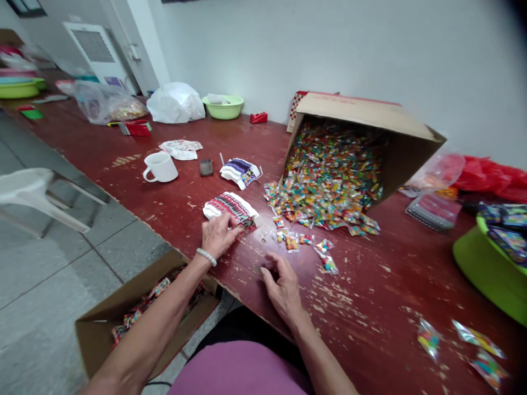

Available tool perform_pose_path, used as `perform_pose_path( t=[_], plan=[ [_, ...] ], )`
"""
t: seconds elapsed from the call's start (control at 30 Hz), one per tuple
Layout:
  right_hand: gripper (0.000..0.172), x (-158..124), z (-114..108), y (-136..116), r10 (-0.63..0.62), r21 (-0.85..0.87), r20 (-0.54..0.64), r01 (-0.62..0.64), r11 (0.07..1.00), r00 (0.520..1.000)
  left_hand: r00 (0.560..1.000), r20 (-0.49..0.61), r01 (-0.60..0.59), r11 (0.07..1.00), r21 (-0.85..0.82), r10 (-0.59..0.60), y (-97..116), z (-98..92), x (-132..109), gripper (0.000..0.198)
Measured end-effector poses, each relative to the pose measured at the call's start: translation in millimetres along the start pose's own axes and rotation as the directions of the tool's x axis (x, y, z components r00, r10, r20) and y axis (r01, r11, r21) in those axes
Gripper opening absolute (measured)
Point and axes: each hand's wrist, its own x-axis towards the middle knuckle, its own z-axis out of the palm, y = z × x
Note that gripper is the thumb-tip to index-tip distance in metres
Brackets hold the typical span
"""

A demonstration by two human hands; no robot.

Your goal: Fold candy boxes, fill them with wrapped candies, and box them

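Sideways, cardboard box (366, 118) spilling packets (329, 175), left fingers (228, 231) pressing stack (233, 207), right fingers (269, 269) curled empty

The right hand (284, 285) had room to pass over the chipped table (370, 291) toward the near right; scattered candy packets (325, 258) lay just beyond it, and the tipped cardboard box (366, 115) blocked the far side.

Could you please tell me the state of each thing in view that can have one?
Left hand, resting on packet stack
Right hand, curled, apparently empty
Cardboard box, tipped on its side, spilling colourful packets
Floor carton, open, holding more packets
White mug, upright
Green basin, tilted, with printed packs in it
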Motion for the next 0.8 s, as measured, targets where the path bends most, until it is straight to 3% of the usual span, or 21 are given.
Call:
perform_pose_path(
  t=[0.07,0.13,0.23,0.3,0.37,0.43,0.5,0.6,0.7,0.8],
  plan=[
    [0.045,1,-1,-2,0.161,0.159,-0.079,-0.147,0.976,0.984,0.998,0.056,0.009,0.994,-0.105,-0.003,2,-0.4,-20,0.02],
    [0.052,2,-5,-9,0.297,0.349,-0.069,-0.256,0.901,0.952,0.991,0.134,0.026,0.972,-0.235,0.006,5,-0.6,-45,0.025],
    [0.038,0,-14,-24,0.344,0.487,0.029,-0.314,0.815,0.938,0.928,0.371,0.247,0.757,-0.604,-0.007,14,-2.6,-83,0.032],
    [0.03,-4,-20,-36,0.324,0.494,0.089,-0.325,0.807,0.942,0.809,0.582,0.445,0.562,-0.697,0.081,22,-4.4,-100,0.034],
    [0.027,-9,-25,-48,0.299,0.49,0.182,-0.35,0.798,0.937,0.638,0.725,0.61,0.403,-0.682,0.259,30,-4.5,-110,0.038],
    [0.026,-13,-27,-58,0.273,0.488,0.275,-0.378,0.786,0.922,0.498,0.76,0.717,0.296,-0.631,0.417,35,-1.9,-116,0.038],
    [0.028,-18,-28,-64,0.269,0.511,0.333,-0.413,0.754,0.904,0.431,0.759,0.775,0.23,-0.589,0.488,38,2.5,-119,0.037],
    [0.04,-22,-28,-67,0.29,0.569,0.391,-0.477,0.67,0.874,0.45,0.76,0.782,0.203,-0.589,0.469,38,9.0,-123,0.034],
    [0.049,-23,-27,-66,0.302,0.604,0.328,-0.444,0.662,0.895,0.527,0.751,0.727,0.246,-0.641,0.398,37,10.8,-125,0.031],
    [0.045,-24,-28,-64,0.266,0.61,0.271,-0.379,0.696,0.925,0.619,0.729,0.669,0.291,-0.684,0.291,40,7.6,-125,0.029]
  ],
)
